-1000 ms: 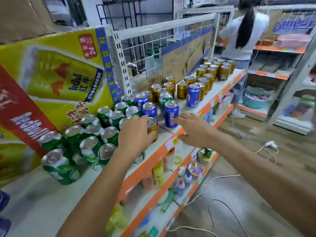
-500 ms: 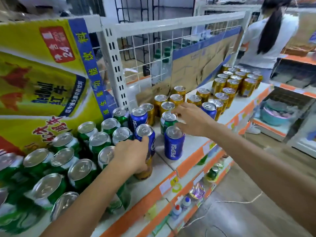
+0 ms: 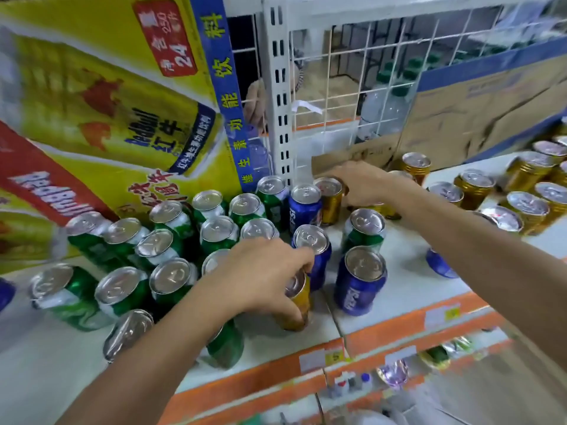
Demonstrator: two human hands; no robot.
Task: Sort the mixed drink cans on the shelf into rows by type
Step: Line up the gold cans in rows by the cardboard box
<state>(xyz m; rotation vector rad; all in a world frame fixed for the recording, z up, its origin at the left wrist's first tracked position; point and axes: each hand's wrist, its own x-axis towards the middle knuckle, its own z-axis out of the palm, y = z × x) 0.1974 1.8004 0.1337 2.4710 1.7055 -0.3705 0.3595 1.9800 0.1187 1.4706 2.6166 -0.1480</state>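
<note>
- We face a white store shelf (image 3: pixel 405 289) with an orange front edge. Behind it are a wire grid (image 3: pixel 368 87) and, on the left, a yellow Red Bull carton (image 3: pixel 107 118).
- Our left grip (image 3: pixel 264 271) is curled round a gold can (image 3: pixel 297 305) from above. The can sits near the shelf's front edge, just beside a blue Pepsi can (image 3: pixel 313 250) and against the cluster of green cans (image 3: pixel 171 240).
- Our right grip (image 3: pixel 362 182) reaches to the back, fingers over the top of a second gold can (image 3: pixel 330 197) beside the rear Pepsi can (image 3: pixel 303 207). We cannot tell whether it holds that can.
- More gold cans (image 3: pixel 527 210) stand grouped on the right.
</note>
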